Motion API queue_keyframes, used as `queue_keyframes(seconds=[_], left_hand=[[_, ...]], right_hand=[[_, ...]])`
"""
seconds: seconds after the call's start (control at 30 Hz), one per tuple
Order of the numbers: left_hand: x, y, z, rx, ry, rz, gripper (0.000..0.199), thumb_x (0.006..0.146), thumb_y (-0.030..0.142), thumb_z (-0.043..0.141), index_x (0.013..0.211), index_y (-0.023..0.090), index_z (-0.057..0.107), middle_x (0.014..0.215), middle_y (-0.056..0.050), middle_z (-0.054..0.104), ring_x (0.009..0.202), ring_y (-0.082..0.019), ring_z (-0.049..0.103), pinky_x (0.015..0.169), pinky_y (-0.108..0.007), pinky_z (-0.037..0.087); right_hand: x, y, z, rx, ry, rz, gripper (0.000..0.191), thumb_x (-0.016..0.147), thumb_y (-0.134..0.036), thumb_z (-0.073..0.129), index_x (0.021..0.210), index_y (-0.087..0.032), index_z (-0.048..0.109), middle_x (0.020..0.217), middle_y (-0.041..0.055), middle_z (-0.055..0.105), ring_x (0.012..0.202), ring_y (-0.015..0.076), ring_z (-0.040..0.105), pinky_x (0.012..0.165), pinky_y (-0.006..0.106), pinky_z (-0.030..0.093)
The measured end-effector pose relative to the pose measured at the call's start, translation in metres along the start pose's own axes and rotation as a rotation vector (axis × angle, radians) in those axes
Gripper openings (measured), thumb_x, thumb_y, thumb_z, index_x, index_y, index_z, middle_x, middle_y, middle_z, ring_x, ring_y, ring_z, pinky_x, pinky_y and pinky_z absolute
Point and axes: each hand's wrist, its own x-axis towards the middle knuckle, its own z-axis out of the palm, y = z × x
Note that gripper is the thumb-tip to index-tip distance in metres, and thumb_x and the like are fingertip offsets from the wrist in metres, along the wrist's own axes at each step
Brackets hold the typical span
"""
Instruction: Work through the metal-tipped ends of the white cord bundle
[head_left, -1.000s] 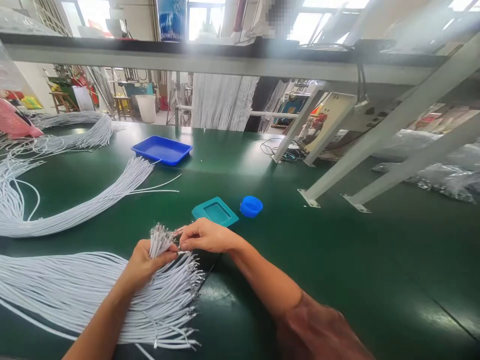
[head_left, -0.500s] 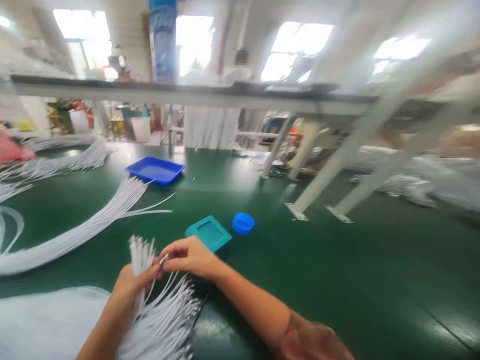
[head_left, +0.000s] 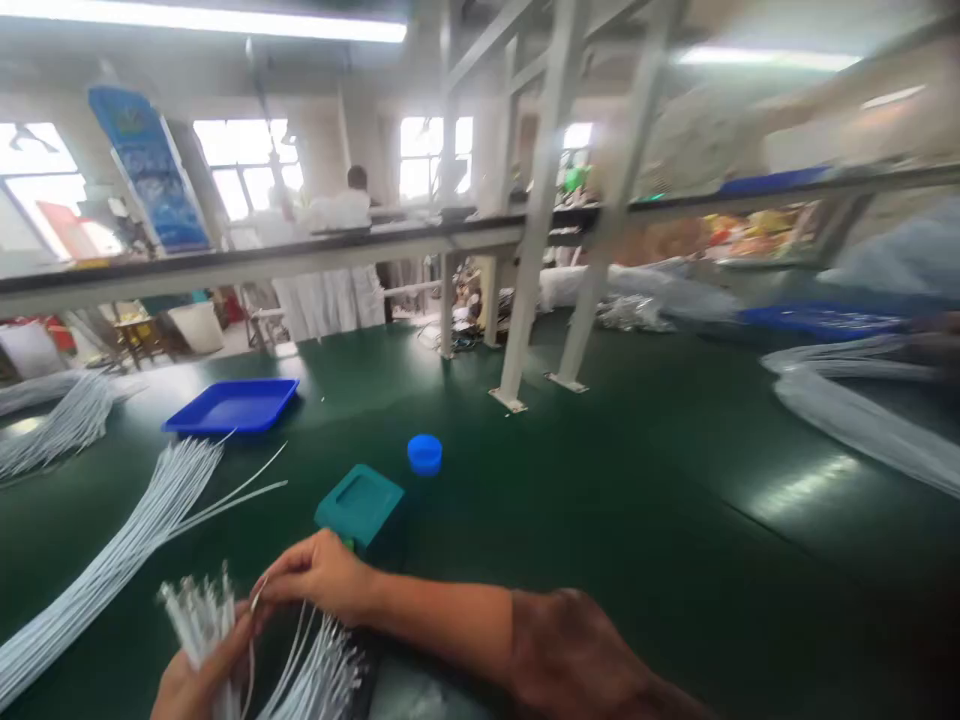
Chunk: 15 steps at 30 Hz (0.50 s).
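Note:
My left hand [head_left: 196, 680] is closed around an upright bundle of thin white cables [head_left: 196, 620] with small tips at the top. Just right of the bundle, the fingers of my right hand [head_left: 330, 580] pinch the end of a single white cable [head_left: 258, 596], close against the left thumb. What is fitted on that end is too small to make out. Below my right wrist, more loose white cables [head_left: 319, 670] fan out with their tips to the right. Beyond the right hand lies a teal tray [head_left: 361, 503], with a small blue cup [head_left: 424, 455] behind it.
A long bundle of white cables [head_left: 112, 560] runs along the left of the green table [head_left: 600, 520]. A blue tray [head_left: 232, 408] stands behind it. White metal posts [head_left: 517, 350] rise from the table. More pale bundled material [head_left: 847, 410] lies at right. A person [head_left: 337, 210] is in the background.
The camera has swung to the right and upward, so the table's things appear farther left. My hands remain together at the cable end, the left still around the bundle.

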Motion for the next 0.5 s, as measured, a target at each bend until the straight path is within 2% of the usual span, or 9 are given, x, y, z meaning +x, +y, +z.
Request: queue_keyframes(seconds=[0.07, 0.13, 0.2, 0.27, 0.37, 0.43, 0.5], left_hand=[[0.000, -0.004, -0.005, -0.072, -0.071, -0.009, 0.035, 0.042, 0.024, 0.080, 0.074, 0.015, 0.068, 0.062, -0.002, 0.064, 0.055, -0.015, 0.058, 0.049, -0.023, 0.045], [0.002, -0.007, -0.008, -0.102, -0.119, 0.028, 0.032, 0.045, 0.025, 0.080, 0.071, 0.011, 0.067, 0.055, 0.000, 0.059, 0.044, -0.007, 0.047, 0.041, -0.018, 0.036], [0.005, -0.011, -0.009, -0.101, -0.119, 0.059, 0.029, 0.050, 0.027, 0.079, 0.070, 0.010, 0.066, 0.055, 0.000, 0.058, 0.044, -0.005, 0.042, 0.041, -0.017, 0.031], [0.007, -0.014, -0.009, -0.070, -0.122, 0.080, 0.026, 0.055, 0.027, 0.076, 0.070, 0.009, 0.066, 0.056, 0.000, 0.057, 0.045, -0.005, 0.041, 0.042, -0.017, 0.030], [0.007, -0.019, -0.010, -0.032, -0.141, 0.104, 0.022, 0.062, 0.028, 0.073, 0.071, 0.009, 0.065, 0.055, 0.000, 0.056, 0.045, -0.005, 0.040, 0.043, -0.018, 0.029], [0.007, -0.020, -0.011, -0.031, -0.160, 0.103, 0.021, 0.064, 0.028, 0.071, 0.069, 0.009, 0.064, 0.053, 0.001, 0.053, 0.045, -0.005, 0.039, 0.043, -0.018, 0.028], [0.007, -0.019, -0.011, -0.055, -0.171, 0.097, 0.021, 0.065, 0.028, 0.071, 0.069, 0.010, 0.063, 0.053, 0.001, 0.053, 0.045, -0.005, 0.039, 0.043, -0.019, 0.027]], right_hand=[[0.002, 0.004, -0.002, -0.034, -0.014, -0.014, 0.037, 0.047, -0.039, 0.078, 0.069, -0.011, 0.068, 0.058, -0.0003, 0.062, 0.056, 0.0087, 0.055, 0.061, 0.022, 0.042], [0.004, 0.010, -0.005, -0.077, 0.012, -0.012, 0.033, 0.056, -0.038, 0.074, 0.073, -0.010, 0.068, 0.058, 0.0005, 0.062, 0.054, 0.0082, 0.054, 0.056, 0.021, 0.039], [0.005, 0.015, -0.006, -0.178, 0.082, -0.035, 0.028, 0.061, -0.035, 0.070, 0.071, -0.009, 0.067, 0.057, 0.0006, 0.061, 0.050, 0.0074, 0.051, 0.052, 0.020, 0.038], [0.003, 0.019, -0.008, -0.376, 0.137, -0.111, 0.022, 0.069, -0.032, 0.065, 0.071, -0.010, 0.067, 0.061, 0.0022, 0.063, 0.054, 0.0089, 0.052, 0.053, 0.021, 0.039], [-0.002, 0.022, -0.010, -0.874, 0.159, -0.390, 0.022, 0.081, -0.027, 0.053, 0.067, -0.014, 0.065, 0.065, 0.0044, 0.063, 0.064, 0.0125, 0.055, 0.063, 0.025, 0.041], [-0.002, 0.021, -0.014, -1.170, 0.065, -0.617, 0.027, 0.085, -0.026, 0.047, 0.066, -0.017, 0.062, 0.066, 0.0050, 0.061, 0.071, 0.0147, 0.055, 0.072, 0.029, 0.040], [0.000, 0.016, -0.018, -1.225, -0.039, -0.704, 0.025, 0.086, -0.028, 0.047, 0.070, -0.017, 0.063, 0.069, 0.0051, 0.062, 0.075, 0.0154, 0.054, 0.076, 0.030, 0.040]])
